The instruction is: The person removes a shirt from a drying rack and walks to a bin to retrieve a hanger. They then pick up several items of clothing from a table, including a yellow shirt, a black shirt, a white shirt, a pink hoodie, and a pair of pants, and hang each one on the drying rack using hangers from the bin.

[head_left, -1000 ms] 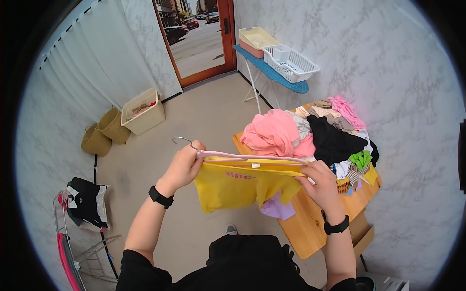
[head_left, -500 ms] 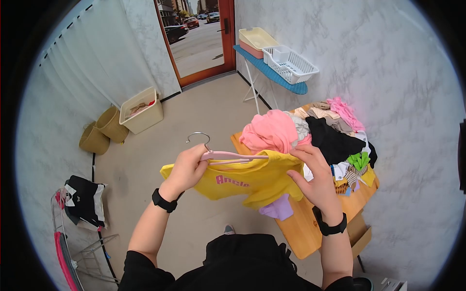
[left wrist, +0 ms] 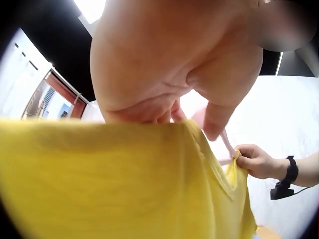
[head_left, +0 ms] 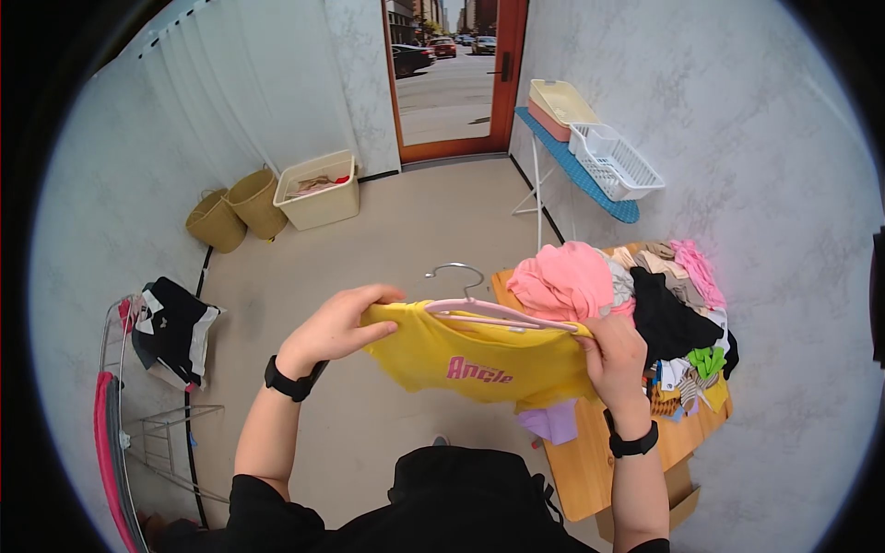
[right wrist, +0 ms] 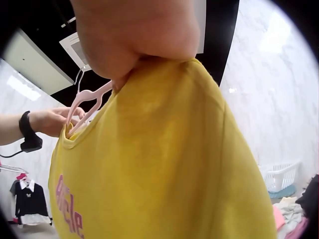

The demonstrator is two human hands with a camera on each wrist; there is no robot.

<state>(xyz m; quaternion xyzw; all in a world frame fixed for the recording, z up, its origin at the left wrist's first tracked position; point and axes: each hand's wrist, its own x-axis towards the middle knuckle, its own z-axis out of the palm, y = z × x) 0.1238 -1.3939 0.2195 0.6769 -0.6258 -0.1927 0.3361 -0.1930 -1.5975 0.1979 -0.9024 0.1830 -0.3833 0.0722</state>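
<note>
A yellow T-shirt (head_left: pixel 498 369) with pink lettering hangs between both hands, front toward me. The pink hanger (head_left: pixel 452 307) sits inside its neck opening, metal hook pointing up. At the shirt's left shoulder, my left hand (head_left: pixel 336 324) holds the fabric between thumb and fingers, beside the hanger's end. My right hand (head_left: pixel 616 358) pinches the other shoulder, where the hanger's other arm runs under the cloth. In the right wrist view the right hand (right wrist: pixel 139 35) is at the top of the shoulder, its fingertips partly hidden by the shirt.
A wooden table (head_left: pixel 581 475) on the right bears piled clothes, including a pink garment (head_left: pixel 562 276) and a black one (head_left: pixel 668 318). Behind it an ironing board (head_left: pixel 595 180) carries baskets. At left are a drying rack (head_left: pixel 115 369), woven baskets (head_left: pixel 217 221) and a cream bin (head_left: pixel 323 207).
My left hand has left the hanger's neck and taken the shirt's left shoulder. The right hand, looser half a second ago, now pinches the right shoulder. The head view has turned left.
</note>
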